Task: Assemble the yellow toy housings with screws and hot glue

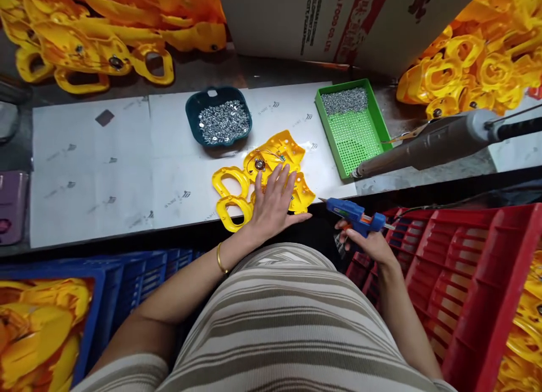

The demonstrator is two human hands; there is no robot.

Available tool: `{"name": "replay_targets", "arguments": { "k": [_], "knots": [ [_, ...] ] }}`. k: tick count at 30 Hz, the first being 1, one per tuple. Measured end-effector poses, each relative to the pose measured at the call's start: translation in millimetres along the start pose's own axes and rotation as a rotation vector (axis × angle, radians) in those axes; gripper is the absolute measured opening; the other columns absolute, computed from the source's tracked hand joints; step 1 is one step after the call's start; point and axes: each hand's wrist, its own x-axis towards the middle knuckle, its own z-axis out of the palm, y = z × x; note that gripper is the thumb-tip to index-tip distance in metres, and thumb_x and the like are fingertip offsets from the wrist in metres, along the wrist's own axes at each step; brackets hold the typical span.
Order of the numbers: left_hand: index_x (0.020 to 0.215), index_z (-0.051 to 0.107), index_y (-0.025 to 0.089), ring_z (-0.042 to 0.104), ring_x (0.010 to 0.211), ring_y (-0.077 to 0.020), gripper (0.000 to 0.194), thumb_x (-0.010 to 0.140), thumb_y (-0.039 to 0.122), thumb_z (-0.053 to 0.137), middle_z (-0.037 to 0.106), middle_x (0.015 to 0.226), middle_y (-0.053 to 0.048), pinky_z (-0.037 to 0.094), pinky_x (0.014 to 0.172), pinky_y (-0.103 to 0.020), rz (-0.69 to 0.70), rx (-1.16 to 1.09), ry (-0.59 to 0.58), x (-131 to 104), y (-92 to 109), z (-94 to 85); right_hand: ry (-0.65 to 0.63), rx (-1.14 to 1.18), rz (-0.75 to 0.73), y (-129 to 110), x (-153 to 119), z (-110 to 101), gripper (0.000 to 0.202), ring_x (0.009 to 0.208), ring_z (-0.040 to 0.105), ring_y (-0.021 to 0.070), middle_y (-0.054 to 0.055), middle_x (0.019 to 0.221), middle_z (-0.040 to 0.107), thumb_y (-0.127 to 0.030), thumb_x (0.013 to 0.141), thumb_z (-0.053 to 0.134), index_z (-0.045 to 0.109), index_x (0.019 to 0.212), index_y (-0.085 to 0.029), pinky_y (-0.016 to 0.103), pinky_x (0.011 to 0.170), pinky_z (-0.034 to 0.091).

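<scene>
Two yellow plastic shell halves lie at the front edge of the white-covered table, the farther one [292, 146] holding wires and a round metal part, the nearer one [302, 194] partly hidden. Both have loop-shaped ends pointing left. My left hand [273, 205] rests over the shells with its fingers spread, palm down. Right of the shells, my right hand [368, 242] is wrapped round the handle of a blue glue gun [349, 210], whose nozzle points left, close to the nearer shell without touching it.
On the table [93, 194] stand a dark teal bowl [192, 118] and a green basket [334, 149], both with small metal parts. A grey power tool [432, 140] reaches in from the right. Red [478, 268] and blue [97, 307] crates flank the body; a carton [279, 25] stands behind.
</scene>
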Motion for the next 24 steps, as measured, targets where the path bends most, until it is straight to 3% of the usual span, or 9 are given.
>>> {"name": "replay_targets", "arguments": {
  "k": [3, 7, 12, 24],
  "knots": [
    [0.149, 0.032, 0.009, 0.031, 0.143, -0.0375, 0.1, 0.075, 0.068, 0.067, 0.042, 0.15, -0.022, 0.0, 0.119, -0.058, -0.01, -0.035, -0.055, 6, 2, 6.4, 0.003, 0.036, -0.063, -14, 6, 18, 0.037, 0.066, 0.067, 0.016, 0.01, 0.102, 0.069, -0.051, 0.085, 0.064, 0.063, 0.102, -0.018, 0.027, 0.05, 0.057],
    [0.149, 0.033, 0.01, 0.032, 0.142, -0.0366, 0.098, 0.075, 0.065, 0.069, 0.044, 0.149, -0.02, -0.002, 0.119, -0.059, -0.034, -0.054, -0.1, 7, 1, 1.9, -0.01, 0.031, -0.049, -28, 11, 27, 0.042, 0.069, 0.068, 0.0186, 0.01, 0.093, 0.071, -0.055, 0.085, 0.063, 0.064, 0.106, -0.018, 0.027, 0.048, 0.057],
    [0.148, 0.034, 0.011, 0.031, 0.143, -0.036, 0.094, 0.077, 0.063, 0.067, 0.042, 0.151, -0.019, -0.002, 0.119, -0.059, -0.065, -0.069, -0.129, 8, 3, -2.1, 0.071, 0.04, -0.022, -33, 14, 27, 0.039, 0.069, 0.068, 0.0187, 0.01, 0.097, 0.069, -0.056, 0.083, 0.065, 0.066, 0.097, -0.02, 0.027, 0.047, 0.058],
    [0.15, 0.033, 0.011, 0.032, 0.142, -0.0367, 0.096, 0.077, 0.063, 0.068, 0.044, 0.149, -0.018, -0.003, 0.119, -0.06, -0.068, -0.041, -0.15, 10, 7, -0.2, 0.077, -0.015, 0.057, -37, 18, 26, 0.04, 0.067, 0.066, 0.0183, 0.008, 0.09, 0.067, -0.058, 0.081, 0.066, 0.065, 0.092, -0.02, 0.028, 0.047, 0.059]
  ]
}}
